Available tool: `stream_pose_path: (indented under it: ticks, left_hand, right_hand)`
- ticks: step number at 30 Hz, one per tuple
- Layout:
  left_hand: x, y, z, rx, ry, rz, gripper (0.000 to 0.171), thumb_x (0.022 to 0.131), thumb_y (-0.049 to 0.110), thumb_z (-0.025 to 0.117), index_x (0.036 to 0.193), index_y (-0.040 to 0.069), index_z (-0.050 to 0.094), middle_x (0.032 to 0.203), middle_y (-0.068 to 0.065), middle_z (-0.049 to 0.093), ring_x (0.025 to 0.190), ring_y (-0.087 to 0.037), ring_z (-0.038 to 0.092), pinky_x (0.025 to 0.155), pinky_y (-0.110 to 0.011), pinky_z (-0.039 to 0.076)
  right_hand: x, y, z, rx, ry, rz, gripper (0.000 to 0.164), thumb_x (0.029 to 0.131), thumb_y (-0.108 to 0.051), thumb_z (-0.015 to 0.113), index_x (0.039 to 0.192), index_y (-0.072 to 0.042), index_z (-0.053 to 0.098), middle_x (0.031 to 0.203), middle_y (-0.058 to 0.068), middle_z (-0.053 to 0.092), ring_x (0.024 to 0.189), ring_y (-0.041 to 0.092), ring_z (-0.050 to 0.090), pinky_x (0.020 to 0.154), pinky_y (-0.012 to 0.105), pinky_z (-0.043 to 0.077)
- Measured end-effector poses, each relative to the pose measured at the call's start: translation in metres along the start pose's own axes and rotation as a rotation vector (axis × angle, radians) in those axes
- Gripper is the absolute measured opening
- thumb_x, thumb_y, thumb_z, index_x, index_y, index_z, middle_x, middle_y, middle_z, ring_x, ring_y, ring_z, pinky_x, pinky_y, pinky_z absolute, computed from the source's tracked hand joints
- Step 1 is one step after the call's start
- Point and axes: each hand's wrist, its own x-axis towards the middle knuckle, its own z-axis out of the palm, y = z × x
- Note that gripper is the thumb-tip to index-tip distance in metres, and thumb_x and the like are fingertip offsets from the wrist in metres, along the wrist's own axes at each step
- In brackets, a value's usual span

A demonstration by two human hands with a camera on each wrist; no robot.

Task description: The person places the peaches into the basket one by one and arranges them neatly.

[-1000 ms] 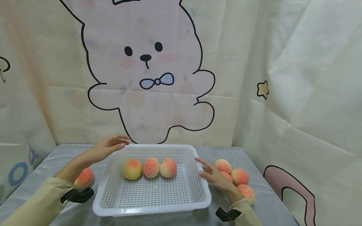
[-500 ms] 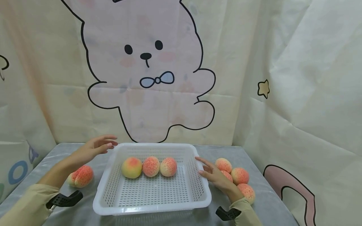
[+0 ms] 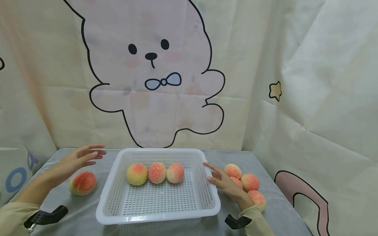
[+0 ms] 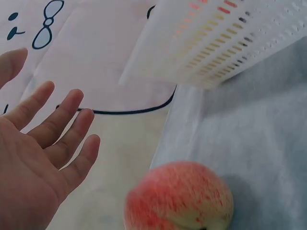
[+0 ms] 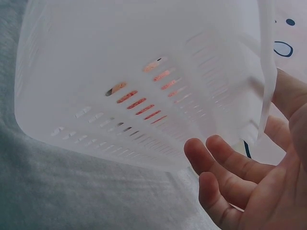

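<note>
My left hand (image 3: 81, 158), fingers spread and slightly bent, hovers left of the white plastic basket (image 3: 156, 218), holding nothing. Just below it a red and yellow peach (image 3: 82, 183) lies on the table; the left wrist view shows this peach (image 4: 180, 196) apart from the open palm (image 4: 29, 172). At the basket's right side my right hand (image 3: 225, 183) grips the rim. In the right wrist view its thumb goes over the rim (image 5: 268, 91) while other fingers (image 5: 230, 167) stay outside the wall. Inside the basket three peaches (image 3: 157, 172) sit in a row toward the back.
Several more peaches (image 3: 250, 182) lie clustered on the table right of the basket, partly behind my right hand. A grey cloth (image 3: 283, 209) covers the table. Behind it hangs a pale curtain (image 3: 233, 124) with a cartoon bear.
My left hand has moved left, away from the basket's back left corner, uncovering the peach on the left. The right hand stays at the basket's rim.
</note>
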Motion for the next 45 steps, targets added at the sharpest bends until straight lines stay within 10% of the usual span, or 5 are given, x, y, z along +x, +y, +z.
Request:
stream_pose_path:
  ticks: [16, 23, 29, 37, 45]
  left_hand:
    - [-0.03, -0.056, -0.028, -0.087, -0.113, -0.185, 0.051, 0.112, 0.032, 0.03, 0.161, 0.023, 0.02, 0.133, 0.04, 0.036, 0.113, 0.028, 0.037, 0.087, -0.018, 0.047]
    - [-0.037, -0.073, -0.031, -0.071, -0.205, -0.254, 0.065, 0.108, 0.032, 0.039, 0.164, 0.028, 0.005, 0.157, 0.014, 0.027, 0.11, 0.032, 0.03, 0.1, -0.065, 0.04]
    - [-0.046, -0.081, -0.029, -0.137, -0.333, -0.264, 0.075, 0.107, 0.022, 0.046, 0.163, 0.038, -0.002, 0.137, 0.045, 0.03, 0.113, 0.034, 0.028, 0.101, -0.072, 0.035]
    - [-0.048, -0.09, -0.029, -0.168, -0.345, -0.284, 0.079, 0.104, 0.019, 0.051, 0.164, 0.03, 0.001, 0.14, 0.042, 0.023, 0.111, 0.034, 0.028, 0.1, -0.051, 0.044]
    - [-0.049, -0.096, -0.025, -0.217, -0.339, -0.243, 0.073, 0.104, 0.013, 0.051, 0.164, 0.027, 0.012, 0.149, 0.026, 0.03, 0.116, 0.022, 0.042, 0.088, -0.021, 0.051]
  right_hand:
    - [0.001, 0.002, 0.002, 0.015, -0.01, 0.001, 0.063, 0.105, -0.025, 0.055, 0.161, -0.023, 0.025, 0.156, 0.022, 0.043, 0.124, 0.023, 0.059, 0.098, 0.035, 0.054]
    - [0.0, 0.002, 0.003, 0.019, -0.007, 0.007, 0.063, 0.105, -0.026, 0.055, 0.161, -0.024, 0.026, 0.156, 0.021, 0.043, 0.125, 0.023, 0.059, 0.1, 0.037, 0.053]
    - [0.0, -0.001, 0.003, -0.012, 0.017, 0.011, 0.063, 0.105, -0.028, 0.056, 0.161, -0.024, 0.027, 0.156, 0.02, 0.043, 0.132, 0.028, 0.054, 0.104, 0.043, 0.051]
    - [-0.001, -0.001, 0.005, -0.029, 0.04, 0.023, 0.063, 0.104, -0.028, 0.057, 0.16, -0.025, 0.029, 0.159, 0.016, 0.04, 0.146, 0.038, 0.039, 0.112, 0.057, 0.043]
    - [0.0, -0.001, 0.002, -0.006, 0.018, 0.015, 0.063, 0.104, -0.027, 0.057, 0.161, -0.025, 0.028, 0.156, 0.019, 0.044, 0.13, 0.027, 0.055, 0.103, 0.043, 0.051]
